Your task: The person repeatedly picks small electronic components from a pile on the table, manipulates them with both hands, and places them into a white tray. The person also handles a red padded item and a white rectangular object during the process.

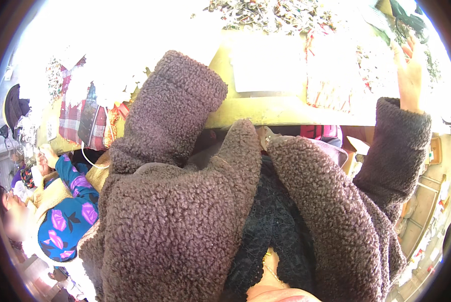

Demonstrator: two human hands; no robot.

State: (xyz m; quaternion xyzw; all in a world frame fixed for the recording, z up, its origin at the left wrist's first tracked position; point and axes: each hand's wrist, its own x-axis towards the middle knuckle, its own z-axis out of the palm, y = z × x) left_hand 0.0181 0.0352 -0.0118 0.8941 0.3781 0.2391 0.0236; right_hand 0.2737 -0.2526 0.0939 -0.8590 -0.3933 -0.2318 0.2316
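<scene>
- overexposed daylight washes out the yellow bench, which runs across the top of the view.
- right hand lies on the bench's right end, fingers together and flat among small metal scraps; it grips nothing.
- left hand is hidden past its one brown fleece sleeve; i cannot tell its fingers.
- risk: a sleeve could drag scraps off the bench's edge.
- counted: two sleeves, one co-worker in a floral sleeve left of the bench.
</scene>
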